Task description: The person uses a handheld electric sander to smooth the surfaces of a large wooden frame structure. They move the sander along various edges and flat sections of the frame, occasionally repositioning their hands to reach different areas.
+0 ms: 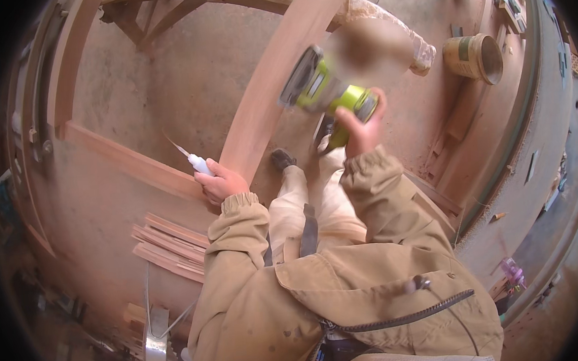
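My right hand [360, 131] grips a lime-green and grey power tool [323, 89], held up over a long reddish wooden board [276, 82] that runs diagonally upward. My left hand [220, 183] is closed around a small white bottle with a thin pointed nozzle [194, 159], and it rests at the corner where that board meets a lower wooden rail [125, 161]. Tan jacket sleeves cover both forearms.
A stack of thin wooden strips [170, 244] lies on the dusty floor at the lower left. A tan bucket [473, 55] lies on its side at the upper right. A curved wooden frame [64, 68] stands at the left. My shoe [282, 159] is on the floor below the board.
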`<move>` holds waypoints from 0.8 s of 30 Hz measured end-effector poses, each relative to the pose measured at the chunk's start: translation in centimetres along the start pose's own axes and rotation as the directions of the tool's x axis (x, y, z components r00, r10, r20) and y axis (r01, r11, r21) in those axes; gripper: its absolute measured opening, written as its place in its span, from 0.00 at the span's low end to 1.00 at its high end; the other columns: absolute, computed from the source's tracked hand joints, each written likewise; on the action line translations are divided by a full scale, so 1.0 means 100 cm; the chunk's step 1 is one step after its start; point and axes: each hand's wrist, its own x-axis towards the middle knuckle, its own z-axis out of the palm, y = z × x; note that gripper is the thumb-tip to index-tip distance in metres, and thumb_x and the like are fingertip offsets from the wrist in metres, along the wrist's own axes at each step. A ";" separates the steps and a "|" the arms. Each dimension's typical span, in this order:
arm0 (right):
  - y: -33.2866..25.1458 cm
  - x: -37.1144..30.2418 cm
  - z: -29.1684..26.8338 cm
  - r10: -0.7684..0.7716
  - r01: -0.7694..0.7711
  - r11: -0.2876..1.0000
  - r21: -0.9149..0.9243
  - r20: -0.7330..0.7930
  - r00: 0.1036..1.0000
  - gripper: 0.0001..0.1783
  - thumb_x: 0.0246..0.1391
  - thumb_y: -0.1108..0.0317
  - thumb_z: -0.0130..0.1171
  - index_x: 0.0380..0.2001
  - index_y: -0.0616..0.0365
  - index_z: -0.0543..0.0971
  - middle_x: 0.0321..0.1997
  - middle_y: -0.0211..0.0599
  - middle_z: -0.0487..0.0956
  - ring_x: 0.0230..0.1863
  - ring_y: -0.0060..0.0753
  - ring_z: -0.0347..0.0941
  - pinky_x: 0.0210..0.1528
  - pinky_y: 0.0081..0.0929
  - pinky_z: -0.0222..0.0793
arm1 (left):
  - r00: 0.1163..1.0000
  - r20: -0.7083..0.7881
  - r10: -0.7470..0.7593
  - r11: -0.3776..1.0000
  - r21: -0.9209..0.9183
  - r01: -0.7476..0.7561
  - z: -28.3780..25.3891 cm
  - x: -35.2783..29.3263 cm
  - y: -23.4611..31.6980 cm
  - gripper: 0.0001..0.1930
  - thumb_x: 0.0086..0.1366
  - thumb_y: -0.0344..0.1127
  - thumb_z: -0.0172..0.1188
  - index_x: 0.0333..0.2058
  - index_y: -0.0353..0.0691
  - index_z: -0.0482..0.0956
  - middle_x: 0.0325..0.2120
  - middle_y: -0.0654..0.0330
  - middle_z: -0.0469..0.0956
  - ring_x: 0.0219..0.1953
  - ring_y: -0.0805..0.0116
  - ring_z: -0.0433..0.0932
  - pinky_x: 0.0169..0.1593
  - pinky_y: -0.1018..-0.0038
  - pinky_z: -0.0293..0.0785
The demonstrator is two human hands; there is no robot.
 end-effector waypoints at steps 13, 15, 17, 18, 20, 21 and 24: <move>0.021 0.046 -0.011 0.173 -0.177 0.927 0.331 0.041 0.984 0.40 0.41 0.66 0.62 0.58 0.44 0.54 0.38 0.40 0.69 0.29 0.36 0.70 0.22 0.31 0.70 | 1.000 0.006 -0.005 0.999 0.045 0.005 -0.003 -0.003 0.009 0.24 0.68 0.50 0.45 0.49 0.32 0.66 0.37 0.44 0.76 0.39 0.44 0.75 0.39 0.54 0.69; 0.031 0.014 -0.010 0.209 -0.227 0.929 0.292 0.093 0.974 0.42 0.38 0.66 0.63 0.57 0.46 0.55 0.42 0.39 0.69 0.34 0.35 0.70 0.29 0.32 0.72 | 0.999 -0.008 -0.044 0.998 0.051 0.044 -0.005 -0.003 0.007 0.24 0.68 0.51 0.45 0.49 0.33 0.66 0.37 0.44 0.76 0.38 0.44 0.75 0.39 0.53 0.68; 0.056 -0.025 -0.010 0.213 -0.215 0.942 0.256 0.038 0.976 0.42 0.36 0.68 0.64 0.57 0.50 0.56 0.44 0.37 0.68 0.41 0.35 0.69 0.43 0.34 0.70 | 0.997 0.025 -0.067 0.997 0.044 0.065 -0.001 -0.003 0.005 0.25 0.68 0.53 0.41 0.49 0.34 0.66 0.38 0.44 0.76 0.40 0.44 0.74 0.41 0.53 0.68; 0.059 -0.040 -0.006 0.259 -0.254 0.924 0.286 0.021 0.966 0.42 0.36 0.68 0.64 0.57 0.51 0.57 0.44 0.36 0.68 0.43 0.34 0.68 0.48 0.34 0.67 | 0.996 0.036 -0.080 0.996 0.042 0.079 0.000 -0.001 0.004 0.26 0.68 0.54 0.40 0.49 0.35 0.66 0.39 0.44 0.76 0.41 0.44 0.74 0.42 0.53 0.68; 0.063 -0.042 -0.005 0.319 -0.300 0.893 0.334 -0.001 0.948 0.43 0.34 0.70 0.65 0.57 0.52 0.58 0.45 0.35 0.68 0.45 0.33 0.68 0.51 0.33 0.66 | 0.996 0.055 -0.069 0.997 0.032 0.068 0.001 -0.001 0.003 0.26 0.68 0.54 0.40 0.50 0.35 0.65 0.39 0.44 0.76 0.42 0.44 0.74 0.42 0.53 0.68; 0.061 -0.025 -0.008 0.271 -0.254 0.902 0.349 0.000 0.962 0.43 0.35 0.71 0.65 0.57 0.52 0.58 0.44 0.36 0.69 0.45 0.33 0.68 0.51 0.33 0.66 | 0.996 0.065 -0.064 0.998 0.028 0.063 0.001 0.000 0.003 0.26 0.68 0.54 0.40 0.50 0.35 0.65 0.40 0.44 0.76 0.42 0.44 0.74 0.42 0.53 0.68; 0.021 0.041 -0.007 0.194 -0.178 0.938 0.298 -0.024 0.981 0.38 0.38 0.71 0.64 0.54 0.47 0.60 0.38 0.36 0.71 0.32 0.32 0.70 0.26 0.30 0.70 | 0.999 0.028 -0.039 0.999 -0.024 0.040 -0.006 -0.004 0.010 0.26 0.68 0.54 0.41 0.50 0.35 0.66 0.39 0.45 0.76 0.42 0.44 0.75 0.42 0.53 0.68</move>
